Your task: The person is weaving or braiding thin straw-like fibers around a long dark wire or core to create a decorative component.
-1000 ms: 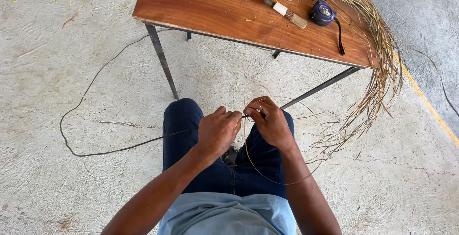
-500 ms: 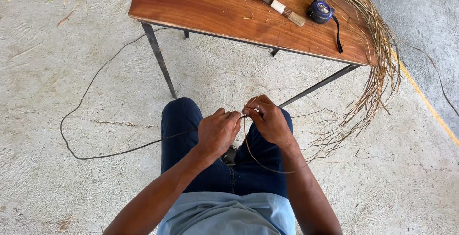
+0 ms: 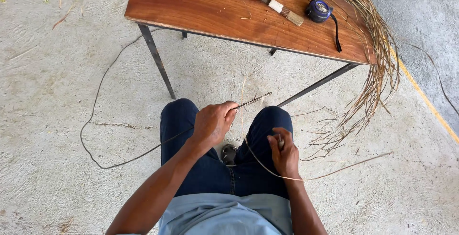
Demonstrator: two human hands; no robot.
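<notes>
The person sits in front of the wooden table [image 3: 191,10], knees under its near edge. The left hand [image 3: 213,122] is closed in a fist around a thin twisted cord [image 3: 253,100]; its free end sticks out of the fist and points up and to the right, toward the table's near right leg, while the long tail runs down-left across the thigh to the floor. The right hand [image 3: 284,154], nearer the body, pinches a pale fibre strand [image 3: 325,174] that curves away to the right. On the table's far right part lie a blue round tape measure [image 3: 318,9], a knife [image 3: 279,9] and dry fibres [image 3: 377,48] hanging over the edge
</notes>
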